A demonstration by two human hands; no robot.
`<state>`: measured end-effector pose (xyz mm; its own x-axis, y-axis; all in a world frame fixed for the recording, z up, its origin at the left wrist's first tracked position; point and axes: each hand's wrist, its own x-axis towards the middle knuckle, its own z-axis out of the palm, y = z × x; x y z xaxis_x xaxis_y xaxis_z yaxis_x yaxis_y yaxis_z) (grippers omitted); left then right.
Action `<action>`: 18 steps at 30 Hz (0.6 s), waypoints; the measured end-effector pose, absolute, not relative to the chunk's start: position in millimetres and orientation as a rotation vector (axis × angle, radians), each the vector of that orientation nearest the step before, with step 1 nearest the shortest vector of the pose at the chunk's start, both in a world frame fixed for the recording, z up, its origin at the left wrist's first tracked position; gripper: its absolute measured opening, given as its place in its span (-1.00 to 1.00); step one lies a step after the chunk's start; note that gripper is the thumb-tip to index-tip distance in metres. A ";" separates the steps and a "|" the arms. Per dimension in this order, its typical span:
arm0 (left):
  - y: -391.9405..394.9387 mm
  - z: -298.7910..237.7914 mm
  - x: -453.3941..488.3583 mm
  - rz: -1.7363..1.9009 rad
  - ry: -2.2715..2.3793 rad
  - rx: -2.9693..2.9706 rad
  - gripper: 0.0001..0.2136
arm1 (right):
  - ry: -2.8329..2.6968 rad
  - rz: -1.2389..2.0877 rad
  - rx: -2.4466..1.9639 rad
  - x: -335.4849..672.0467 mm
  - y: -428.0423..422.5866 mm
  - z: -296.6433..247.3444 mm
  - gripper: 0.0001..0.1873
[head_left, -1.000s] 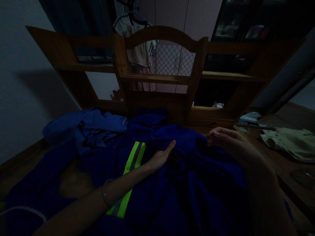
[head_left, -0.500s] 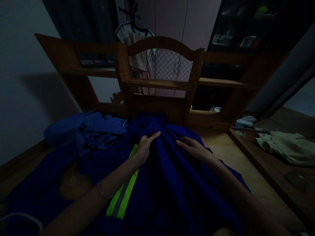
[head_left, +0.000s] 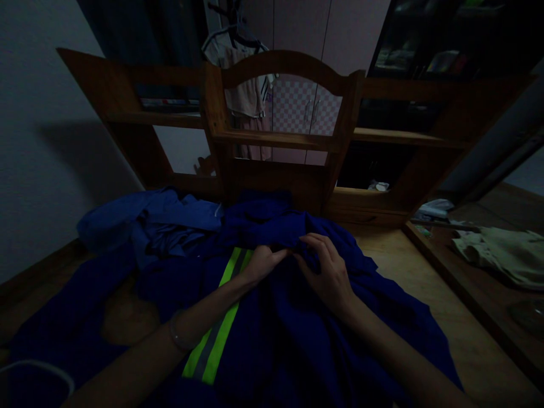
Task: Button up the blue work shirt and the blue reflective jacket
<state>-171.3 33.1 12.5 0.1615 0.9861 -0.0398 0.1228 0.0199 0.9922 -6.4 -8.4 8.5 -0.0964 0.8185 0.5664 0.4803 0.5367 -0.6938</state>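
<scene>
A dark blue work garment (head_left: 289, 328) with a yellow-green and grey reflective stripe (head_left: 216, 334) lies spread in front of me. My left hand (head_left: 264, 264) is closed, its thumb and fingers pinching the garment's cloth just right of the stripe's upper end. Close beside it, my right hand (head_left: 329, 275) has its fingers curled round a bunched fold of the same cloth. The fingertips of both hands nearly meet. Dim light hides the detail of the fold between them.
A lighter blue crumpled cloth (head_left: 148, 218) lies at the left by the wall. Behind stands a wooden headboard (head_left: 276, 139) with shelves. Pale folded cloth (head_left: 501, 255) rests on a wooden surface at the right. Clothes (head_left: 246, 85) hang beyond the headboard.
My right hand has turned and closed on the cloth, moving toward my left hand. My left hand has shifted right and down, from a pointing finger to a pinch. The cloth is bunched between them.
</scene>
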 end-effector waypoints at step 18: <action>17.0 23.3 -161.1 1.013 1.201 1.499 -0.71 | -1.625 0.753 -1.176 6.1 -0.2 7.4 -0.86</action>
<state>-161.1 17.0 23.3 0.1805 0.9824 0.0473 0.2128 -0.0860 0.9733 6.1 -0.2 7.4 -0.0769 0.9372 0.3402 0.3462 0.3451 -0.8724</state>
